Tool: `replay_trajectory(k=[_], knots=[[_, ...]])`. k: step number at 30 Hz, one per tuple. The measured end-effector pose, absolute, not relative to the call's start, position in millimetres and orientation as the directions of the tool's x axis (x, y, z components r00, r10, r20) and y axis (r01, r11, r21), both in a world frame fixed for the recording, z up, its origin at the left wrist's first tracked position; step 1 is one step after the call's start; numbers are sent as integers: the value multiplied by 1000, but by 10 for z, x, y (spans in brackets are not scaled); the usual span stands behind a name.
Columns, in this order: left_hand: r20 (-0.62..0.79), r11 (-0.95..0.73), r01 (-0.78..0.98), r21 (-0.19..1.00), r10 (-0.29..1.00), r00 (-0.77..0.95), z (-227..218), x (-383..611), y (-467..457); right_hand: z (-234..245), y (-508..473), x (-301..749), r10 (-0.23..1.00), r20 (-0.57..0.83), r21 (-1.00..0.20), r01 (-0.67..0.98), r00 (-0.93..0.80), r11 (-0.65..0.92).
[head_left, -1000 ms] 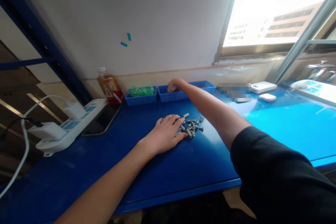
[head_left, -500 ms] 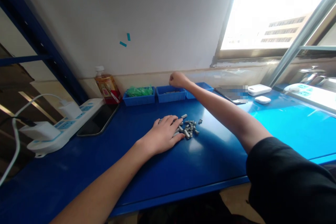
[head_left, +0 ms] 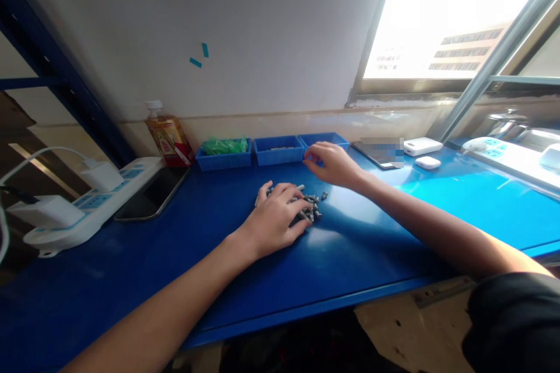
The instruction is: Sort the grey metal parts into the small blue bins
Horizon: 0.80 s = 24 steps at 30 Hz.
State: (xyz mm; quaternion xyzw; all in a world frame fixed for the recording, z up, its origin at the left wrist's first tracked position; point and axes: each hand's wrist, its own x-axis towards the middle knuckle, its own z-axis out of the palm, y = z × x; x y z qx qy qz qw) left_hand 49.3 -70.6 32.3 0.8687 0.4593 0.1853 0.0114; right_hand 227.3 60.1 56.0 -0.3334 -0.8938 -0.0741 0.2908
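Left hand spread over a pile of small metal parts [head_left: 313, 207], right hand bent in the air beyond.

The pile lies on the blue table [head_left: 350, 256], partly hidden under the left hand [head_left: 275, 218], whose fingers are parted and rest on it; one part sits just to its right. The right hand [head_left: 331, 164], apart from the left, is in front of the right bin [head_left: 324, 139], fingers curled inward; whether they grip anything I cannot tell. The middle bin [head_left: 279, 157] holds small pieces, the left bin [head_left: 225, 162] a green bag [head_left: 224, 145]. Further left are a bottle [head_left: 168, 140], phone [head_left: 153, 195] and power strip [head_left: 83, 221].
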Motion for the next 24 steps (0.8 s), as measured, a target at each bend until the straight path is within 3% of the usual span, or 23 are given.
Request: replay_trajectory(k=[3,6,8,10,12,14,17,24], knots=[[332,-571,799,189,803,496,295,606,-720,443,208,2271,476,558,-109,509,-680,854],[377,-573,784,240,799,468,276,684,-700,410,74,2266,478,571,-206,447,-668,871],[408,-557,737,382,818,406,294,680,-666,421,50,2263,509,597,-281,433,-620,856],[382,-474,622,623,878,288,332,621,-623,435,20,2259,517,637,-323,410,-572,853],[283,-333,454,827,943,175,376,528,-581,431,-26,2250,463,680,-285,376,-569,882],[185,-216,326,920,975,123,413,441,-549,400,-74,2233,375,691,-189,346,-617,919],[122,-142,224,964,987,100,446,382,-525,324,-107,2200,320,664,-91,352,-676,932],[32,-64,157,986,979,202,402,404,-521,229,-56,2179,316,654,-81,351,-687,933]])
